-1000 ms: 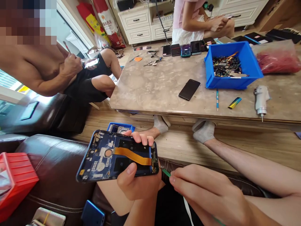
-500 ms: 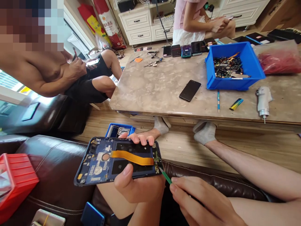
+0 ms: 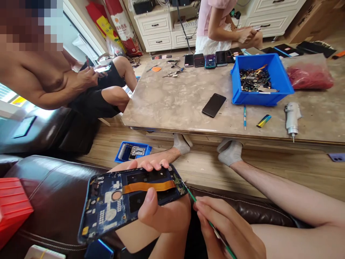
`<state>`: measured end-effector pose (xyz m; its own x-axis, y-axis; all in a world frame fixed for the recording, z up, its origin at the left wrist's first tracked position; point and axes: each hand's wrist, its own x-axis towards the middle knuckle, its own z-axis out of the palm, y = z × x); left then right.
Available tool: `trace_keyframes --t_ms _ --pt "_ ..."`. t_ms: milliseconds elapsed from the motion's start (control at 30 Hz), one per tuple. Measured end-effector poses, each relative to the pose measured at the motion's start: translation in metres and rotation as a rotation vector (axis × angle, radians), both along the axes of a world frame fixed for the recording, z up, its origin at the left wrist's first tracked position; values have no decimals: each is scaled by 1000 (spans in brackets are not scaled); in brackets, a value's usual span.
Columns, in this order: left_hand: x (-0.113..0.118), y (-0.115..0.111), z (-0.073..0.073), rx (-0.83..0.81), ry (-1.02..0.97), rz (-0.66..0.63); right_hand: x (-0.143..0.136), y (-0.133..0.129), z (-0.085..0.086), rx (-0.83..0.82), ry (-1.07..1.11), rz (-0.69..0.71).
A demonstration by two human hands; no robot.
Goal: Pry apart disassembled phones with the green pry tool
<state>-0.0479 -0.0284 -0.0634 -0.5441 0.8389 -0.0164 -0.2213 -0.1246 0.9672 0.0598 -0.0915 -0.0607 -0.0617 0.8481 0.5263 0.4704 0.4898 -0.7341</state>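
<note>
My left hand [image 3: 167,214] grips an opened smartphone [image 3: 104,205] from below, with the thumb across its inner face and the fingertips over the far edge. An orange flex cable [image 3: 149,186] runs along the phone's exposed inside, over a dark panel, to a small green circuit board [image 3: 177,181] at the right end. My right hand [image 3: 226,225] is closed round a thin green tool [image 3: 191,194], held like a pen. Its fine tip is at the right end of the phone; whether it touches the board, I cannot tell.
Across the table [image 3: 167,104] are a black phone [image 3: 214,105], a blue bin [image 3: 254,98] of small parts, a pencil [image 3: 244,118] and a grey power screwdriver [image 3: 293,120]. A red basket [image 3: 13,205] stands left on the sofa. Two other people sit beyond, each holding a phone.
The phone has turned, its left end dropping lower and nearer to me. The green tool has shifted with it, and more of its shaft now shows below my right fingers.
</note>
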Motion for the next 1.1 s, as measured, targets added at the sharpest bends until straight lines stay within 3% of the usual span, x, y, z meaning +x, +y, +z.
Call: trace_keyframes --t_ms 100,200,367,467,533,600,733,933,1033,1100 --pt "3 5 6 173 -97 245 3 5 0 -19 44 90" --pt "3 14 19 302 -263 341 11 12 -3 -114 201 141" --pt "-3 21 25 327 -435 173 28 33 -17 -481 588 17" --pt "-6 19 19 290 -559 67 27 42 -24 -773 513 187" --pt "-8 18 15 265 -625 36 21 43 -25 -880 423 299" --pt "-8 17 12 242 -672 25 11 42 -24 -890 429 341" --pt "-6 17 7 221 -720 29 0 40 -27 -879 476 283" --pt "-14 29 7 112 -761 103 6 38 -33 -704 266 232" --pt "-24 37 8 37 -741 210 21 57 -37 -552 249 40" --pt "-29 42 8 -62 -748 261 43 95 -33 -398 253 -190"
